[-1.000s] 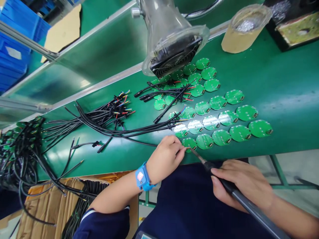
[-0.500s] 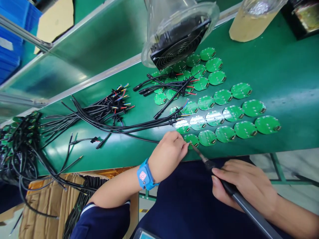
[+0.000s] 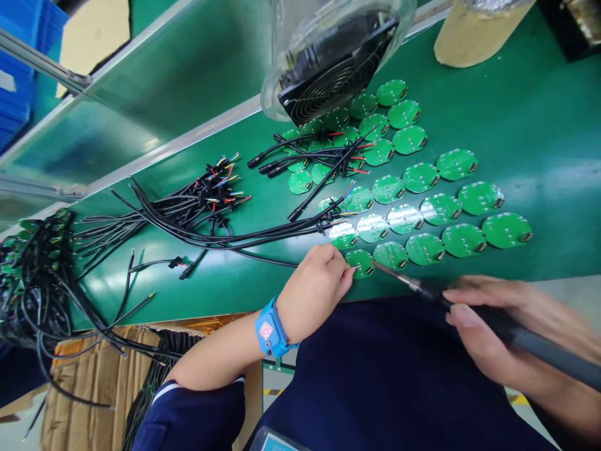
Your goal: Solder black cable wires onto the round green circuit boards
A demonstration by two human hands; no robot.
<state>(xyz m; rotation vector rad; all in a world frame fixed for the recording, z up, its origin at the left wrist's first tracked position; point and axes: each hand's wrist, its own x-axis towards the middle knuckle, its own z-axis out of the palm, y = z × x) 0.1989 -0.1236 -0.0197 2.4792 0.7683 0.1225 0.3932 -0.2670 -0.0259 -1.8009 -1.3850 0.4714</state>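
My left hand (image 3: 320, 277), with a blue strap (image 3: 273, 329) at the wrist, pinches the end of a black cable (image 3: 270, 258). Its thin coloured wires lie over the nearest-left round green circuit board (image 3: 359, 263). My right hand (image 3: 502, 326) is closed around the dark handle of a soldering iron (image 3: 474, 308). The iron's bare tip points left, near the right edge of that same board. Whether the tip touches the board I cannot tell. More round boards (image 3: 425, 249) stretch in rows to the right and behind.
A fan in a clear plastic hood (image 3: 338, 69) stands over the back boards. Wired cables (image 3: 201, 194) lie in a bundle at left, beside a tangled heap of cables (image 3: 42, 282). A tan container (image 3: 479, 34) sits at the back right; a cardboard box (image 3: 89, 388) is below the bench.
My right hand has drawn the soldering iron to the right, its tip leaving the wires at the board's middle. My left hand stays almost where it was.
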